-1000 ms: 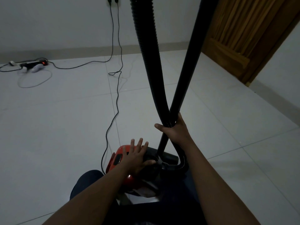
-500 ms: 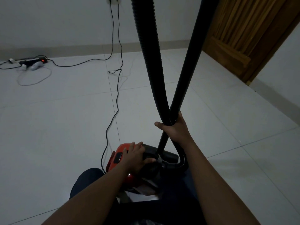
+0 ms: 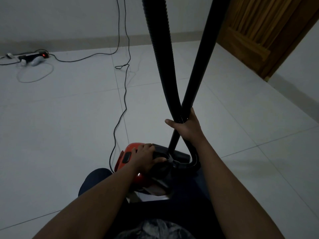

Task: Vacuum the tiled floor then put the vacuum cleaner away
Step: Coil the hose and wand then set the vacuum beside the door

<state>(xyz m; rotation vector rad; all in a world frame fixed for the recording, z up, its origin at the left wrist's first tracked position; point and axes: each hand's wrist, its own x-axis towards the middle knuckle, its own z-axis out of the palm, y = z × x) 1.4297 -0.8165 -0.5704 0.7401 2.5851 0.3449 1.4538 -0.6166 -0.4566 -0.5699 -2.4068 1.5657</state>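
Red and black, the vacuum cleaner point(image 3: 132, 147) sits on the tiled floor point(image 3: 69, 118) just before the person's knees. The left hand point(image 3: 146, 157) curls over its top, thumb round the black handle. The right hand point(image 3: 187, 129) grips the ribbed hose point(image 3: 160, 57) and rigid wand point(image 3: 203, 57) together where they cross.

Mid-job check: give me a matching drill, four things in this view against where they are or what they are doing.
Things:
1. left hand
2. right hand
3. power strip
4. wooden door

Places or states:
A. upper right of the view
B. grips the hose and wand together
C. on the floor at far left, red light on
D. grips the top of the red vacuum cleaner

Pairs: 1-D, 2-B, 3-C, 4-A
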